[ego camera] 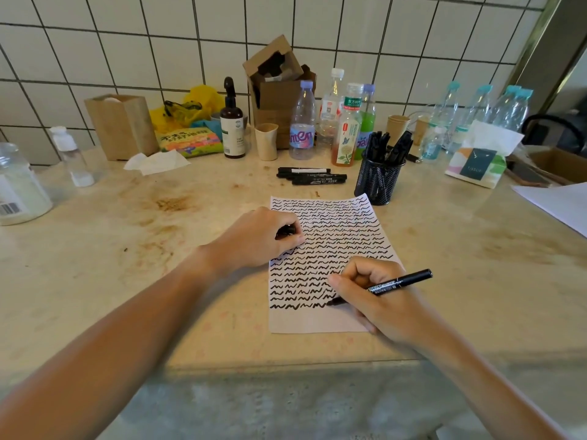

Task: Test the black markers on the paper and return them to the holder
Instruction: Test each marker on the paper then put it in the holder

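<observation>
Both forearms enter from the near edge and meet over the paper, a sheet lying on the stone counter and almost filled with rows of black squiggles. Right hand pinches an uncapped black marker in a writing grip, tip touching the lowest row near the sheet's near edge; the barrel, printed "TWIN MARKER", angles up to the right. Left hand rests on the sheet's left margin, probably to steady it, fingers curled round a small black object, likely the cap. Holding the cap close would allow quick recapping.

Beyond the sheet's far right corner stands the black mesh holder, packed with upright black markers. Just left of it three more markers lie flat on the counter, apparently a separate batch; whether tested or waiting cannot be told.

Along the tiled wall: a water bottle labelled "anten", a tea bottle with Chinese characters, and a tissue pack whose small print is illegible.
</observation>
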